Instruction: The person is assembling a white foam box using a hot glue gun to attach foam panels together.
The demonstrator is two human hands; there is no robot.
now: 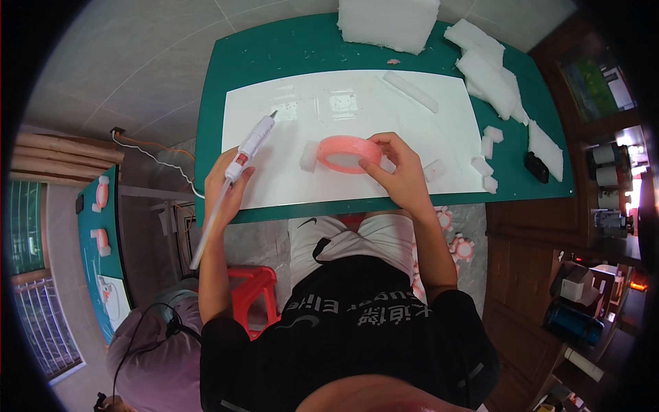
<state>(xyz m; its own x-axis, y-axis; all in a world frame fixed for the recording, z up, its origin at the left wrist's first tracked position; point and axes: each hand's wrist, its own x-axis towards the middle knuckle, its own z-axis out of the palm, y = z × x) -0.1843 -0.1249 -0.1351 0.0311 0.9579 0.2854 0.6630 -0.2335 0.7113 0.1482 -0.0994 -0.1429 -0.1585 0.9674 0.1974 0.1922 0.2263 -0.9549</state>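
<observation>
In my left hand [230, 187] is a white hot glue gun [255, 139], its dark nozzle angled up and away, a long glue stick [209, 237] trailing from its back end. My right hand [398, 170] grips the right side of a pink ring [349, 143], apparently foam, thumb on the near edge and fingers behind. A small white foam piece [308, 156] touches the ring's left side; whether it is stuck on cannot be made out. Both hands are over a white board [288, 189]. Next to my right hand lies another foam chunk [435, 169].
The board rests on a green-topped table [268, 41]. A foam strip [410, 91] lies towards its back. Large foam pieces [489, 75], small chunks [487, 145] and a black object [535, 167] are on the right. A red stool [255, 292] and another person [154, 357] are at left.
</observation>
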